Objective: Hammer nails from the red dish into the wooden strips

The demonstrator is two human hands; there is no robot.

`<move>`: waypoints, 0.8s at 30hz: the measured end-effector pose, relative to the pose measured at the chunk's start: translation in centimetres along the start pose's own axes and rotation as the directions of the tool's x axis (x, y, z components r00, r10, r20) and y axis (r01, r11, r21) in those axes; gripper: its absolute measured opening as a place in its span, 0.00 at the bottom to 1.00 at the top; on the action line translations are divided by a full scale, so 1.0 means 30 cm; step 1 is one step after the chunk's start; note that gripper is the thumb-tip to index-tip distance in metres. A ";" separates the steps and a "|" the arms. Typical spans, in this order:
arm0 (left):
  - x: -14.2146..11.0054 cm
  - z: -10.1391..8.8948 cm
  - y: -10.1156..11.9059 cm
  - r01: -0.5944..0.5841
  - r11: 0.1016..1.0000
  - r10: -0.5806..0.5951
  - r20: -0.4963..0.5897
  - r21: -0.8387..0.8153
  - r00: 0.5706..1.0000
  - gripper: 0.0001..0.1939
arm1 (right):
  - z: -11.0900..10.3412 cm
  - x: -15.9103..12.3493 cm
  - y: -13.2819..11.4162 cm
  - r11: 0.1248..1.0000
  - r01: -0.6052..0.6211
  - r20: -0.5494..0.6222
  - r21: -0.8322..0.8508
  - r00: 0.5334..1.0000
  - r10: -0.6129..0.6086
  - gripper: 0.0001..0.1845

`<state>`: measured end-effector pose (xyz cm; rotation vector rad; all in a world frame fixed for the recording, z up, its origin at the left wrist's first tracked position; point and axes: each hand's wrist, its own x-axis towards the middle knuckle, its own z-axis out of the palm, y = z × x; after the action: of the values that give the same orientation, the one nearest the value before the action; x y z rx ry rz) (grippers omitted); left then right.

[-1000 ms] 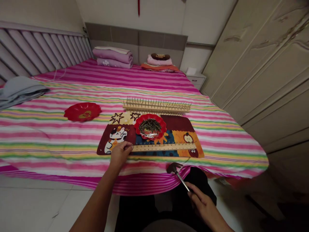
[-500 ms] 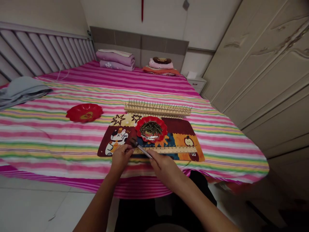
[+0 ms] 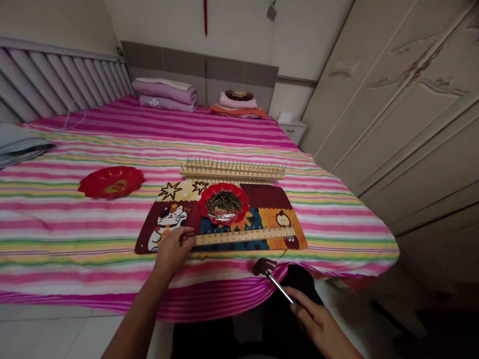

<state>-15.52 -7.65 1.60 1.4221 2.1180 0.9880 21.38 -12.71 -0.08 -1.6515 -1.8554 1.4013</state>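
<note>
My right hand [image 3: 312, 316] is closed around the metal handle of a claw hammer [image 3: 265, 268]. The hammer's dark head is over the near edge of the bed, right of centre. At the left end of a narrow wooden strip [image 3: 243, 236], the fingers of my left hand [image 3: 175, 247] are closed on that end. Whether a nail is also between the fingertips I cannot make out. Small nails stand in a row along the strip, which lies on a patterned mat [image 3: 145, 234]. Behind it, a red scalloped dish [image 3: 204, 202] holds many loose nails [image 3: 223, 203].
Wooden strips [image 3: 232, 173] full of upright nails lie behind the mat. To the left is a red scalloped plate [image 3: 112, 182] on the striped bed cover [image 3: 75, 229]. Folded bedding [image 3: 164, 93] sits by the headboard. A wardrobe [image 3: 392, 124] stands at right.
My right hand has drawn the hammer away from the strip's left end, down and to the right. My left hand stays at that end. The whole view has shifted slightly.
</note>
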 end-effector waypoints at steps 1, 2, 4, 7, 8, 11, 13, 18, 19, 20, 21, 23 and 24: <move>0.007 -0.006 0.019 -0.028 0.999 0.029 -0.029 0.023 0.999 0.16 | -0.002 -0.005 0.047 0.998 -0.053 -0.022 0.040 0.998 0.054 0.31; 0.017 -0.011 0.041 -0.073 0.995 0.077 -0.059 0.065 0.995 0.15 | -0.001 -0.007 0.085 0.992 -0.103 -0.039 0.077 0.994 0.106 0.32; 0.049 -0.010 0.097 -0.186 0.963 0.203 -0.073 0.194 0.976 0.14 | 0.003 -0.006 0.137 0.976 -0.169 -0.065 0.136 0.982 0.179 0.34; 0.124 0.016 0.190 -0.314 0.861 0.320 0.055 0.401 0.946 0.14 | 0.009 0.009 0.165 0.964 -0.185 -0.063 0.189 0.978 0.200 0.35; 0.152 0.030 0.217 -0.331 0.825 0.317 0.110 0.459 0.942 0.14 | 0.011 0.014 0.167 0.964 -0.178 -0.056 0.199 0.980 0.193 0.35; 0.227 0.077 0.274 -0.357 0.708 0.241 0.266 0.610 0.933 0.14 | 0.015 0.026 0.169 0.963 -0.165 -0.049 0.214 0.982 0.180 0.34; 0.262 0.104 0.288 -0.363 0.652 0.184 0.325 0.666 0.928 0.13 | 0.017 0.027 0.172 0.959 -0.170 -0.048 0.226 0.981 0.186 0.33; 0.295 0.132 0.289 -0.378 0.610 0.130 0.383 0.697 0.915 0.13 | 0.017 0.024 0.177 0.949 -0.184 -0.037 0.257 0.979 0.200 0.32; 0.295 0.130 0.289 -0.389 0.602 0.127 0.398 0.697 0.909 0.12 | 0.017 0.024 0.177 0.948 -0.184 -0.032 0.260 0.980 0.198 0.32; 0.295 0.126 0.290 -0.401 0.596 0.126 0.413 0.696 0.902 0.12 | 0.016 0.025 0.177 0.947 -0.184 -0.028 0.262 0.980 0.198 0.32; 0.295 0.119 0.292 -0.413 0.589 0.127 0.425 0.695 0.896 0.12 | 0.016 0.026 0.176 0.947 -0.186 -0.025 0.263 0.980 0.199 0.32; 0.296 0.102 0.295 -0.430 0.577 0.132 0.441 0.694 0.888 0.12 | 0.017 0.028 0.173 0.947 -0.187 -0.023 0.260 0.980 0.200 0.32; 0.299 0.092 0.296 -0.439 0.573 0.137 0.447 0.692 0.884 0.12 | 0.017 0.028 0.170 0.948 -0.189 -0.024 0.256 0.979 0.202 0.32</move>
<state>-11.68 3.53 6.82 2.2111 2.1349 -0.2330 23.81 -12.87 -4.68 -1.7575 -1.4465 1.5837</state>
